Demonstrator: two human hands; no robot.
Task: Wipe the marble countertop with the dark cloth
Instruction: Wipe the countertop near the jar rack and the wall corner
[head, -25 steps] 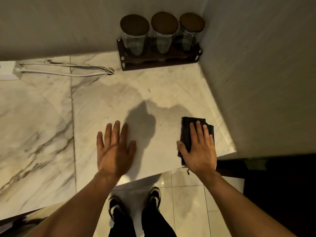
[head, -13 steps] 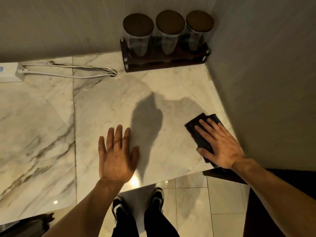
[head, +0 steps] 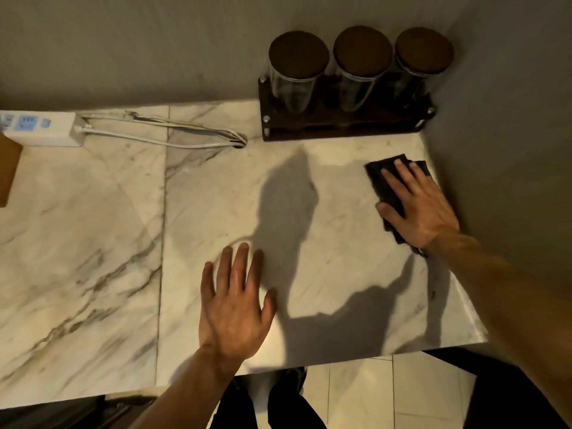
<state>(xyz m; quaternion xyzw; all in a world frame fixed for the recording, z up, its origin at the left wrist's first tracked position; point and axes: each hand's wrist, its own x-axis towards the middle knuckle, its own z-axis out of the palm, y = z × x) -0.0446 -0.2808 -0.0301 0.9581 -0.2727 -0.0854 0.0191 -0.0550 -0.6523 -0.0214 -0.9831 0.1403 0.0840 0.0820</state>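
Near the right wall, the right hand (head: 419, 205) presses flat, fingers spread, on the dark cloth (head: 388, 184) lying on the marble countertop (head: 108, 227), while the left hand (head: 235, 308) rests open, palm down, grasping nothing

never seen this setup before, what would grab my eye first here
Two bare hands lie flat on the pale marble countertop: the right hand presses a dark cloth near the right wall, and the left hand rests near the front edge. Three lidded glass jars stand in a dark rack in the back corner.
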